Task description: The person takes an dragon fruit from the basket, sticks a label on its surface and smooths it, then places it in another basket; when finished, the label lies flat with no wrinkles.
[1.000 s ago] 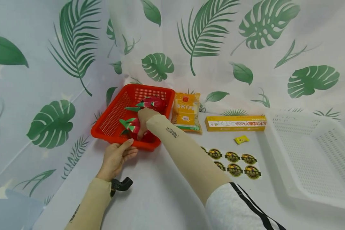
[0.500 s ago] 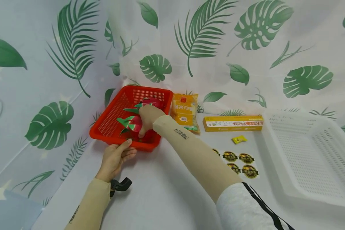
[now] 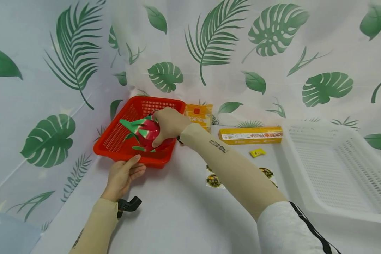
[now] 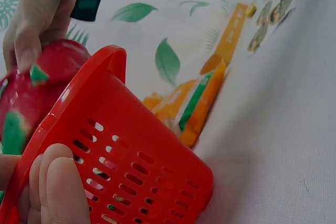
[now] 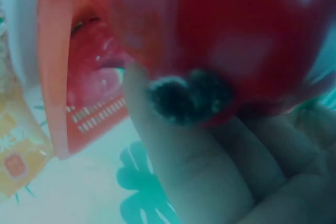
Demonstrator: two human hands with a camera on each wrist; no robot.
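My right hand (image 3: 170,123) grips a pink-red dragon fruit (image 3: 147,131) with green scales, fingers and thumb around its end. It is raised near the top of the red plastic basket (image 3: 153,161). In the right wrist view, the held dragon fruit (image 5: 226,24) fills the upper part, its dark end against my fingers (image 5: 184,166). Another dragon fruit (image 5: 94,56) lies in the basket behind it. At the basket's front, my left hand (image 3: 120,178) holds the rim between thumb and fingers. The left wrist view shows its fingers (image 4: 65,187) against the slotted outer wall (image 4: 152,135).
Right of the basket stands an orange-yellow food bag (image 3: 200,114), partly behind my right arm. Farther right are a yellow pasta box (image 3: 251,135), a small yellow packet (image 3: 258,152), round black-and-gold stickers (image 3: 214,180) and a large white basket (image 3: 308,197). A leaf-print curtain (image 3: 222,81) backs the table.
My right hand has lifted the dragon fruit up from inside the basket and a little toward me. My left hand keeps its hold on the rim. The view has turned slightly right.
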